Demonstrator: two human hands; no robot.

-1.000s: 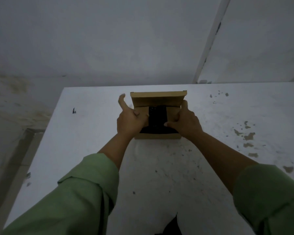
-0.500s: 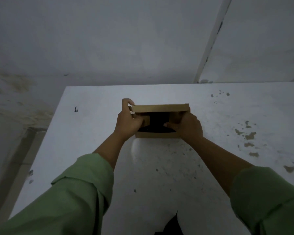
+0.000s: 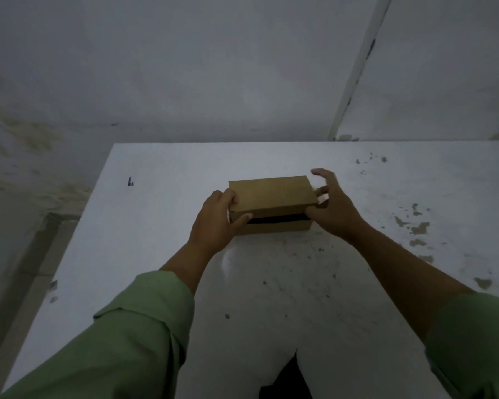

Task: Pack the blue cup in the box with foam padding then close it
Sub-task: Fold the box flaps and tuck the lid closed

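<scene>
A brown cardboard box (image 3: 271, 194) sits in the middle of the white table (image 3: 167, 174). Its lid is folded down over the top, and a dark gap (image 3: 277, 219) still shows along the front under the lid's edge. My left hand (image 3: 218, 223) grips the box's front left corner, fingers on the lid and thumb on the front wall. My right hand (image 3: 333, 210) is at the right end; its thumb presses the front right corner and its fingers are spread loosely beside the lid. The blue cup and the foam are hidden inside.
The table has dark stains (image 3: 415, 226) on its right side and a small dark speck (image 3: 130, 182) at the back left. A grey wall rises behind the table, and the floor (image 3: 26, 254) drops away past the left edge.
The lid stood upright behind the open box, then came down over the top. My hands moved from the inner side flaps to the box's outer corners.
</scene>
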